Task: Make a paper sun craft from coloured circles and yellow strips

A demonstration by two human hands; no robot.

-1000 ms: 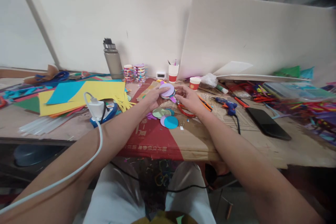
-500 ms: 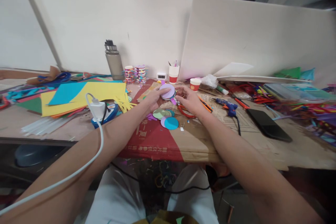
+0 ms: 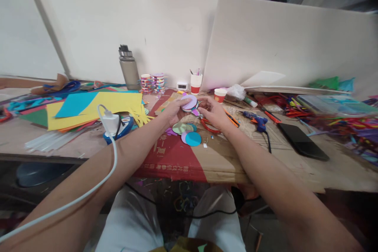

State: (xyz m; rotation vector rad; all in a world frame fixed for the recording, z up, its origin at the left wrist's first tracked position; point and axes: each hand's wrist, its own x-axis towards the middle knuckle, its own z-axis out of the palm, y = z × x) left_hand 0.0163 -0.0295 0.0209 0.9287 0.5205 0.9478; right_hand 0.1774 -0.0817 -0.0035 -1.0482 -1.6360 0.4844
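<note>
Between my hands, above the cardboard, is a round paper craft piece with a lilac disc on top, a layered rim and purple paper tabs at its edge. My left hand grips it from the left, thumb lying over the disc. My right hand is curled at its right edge, fingertips on the rim near a purple tab; exactly what they pinch is too small to tell. Below lie loose paper discs: green, lilac, and a blue disc. Red-handled scissors lie under my right hand.
A glue gun and a phone lie to the right. Paper cups, a bottle and two strip-covered stacks stand behind. Coloured paper sheets are on the left. A white cable crosses my left forearm.
The round paper piece has tilted slightly, so more of its layered side shows. Both hands stay nearly in place, and the objects on the table have not moved.
</note>
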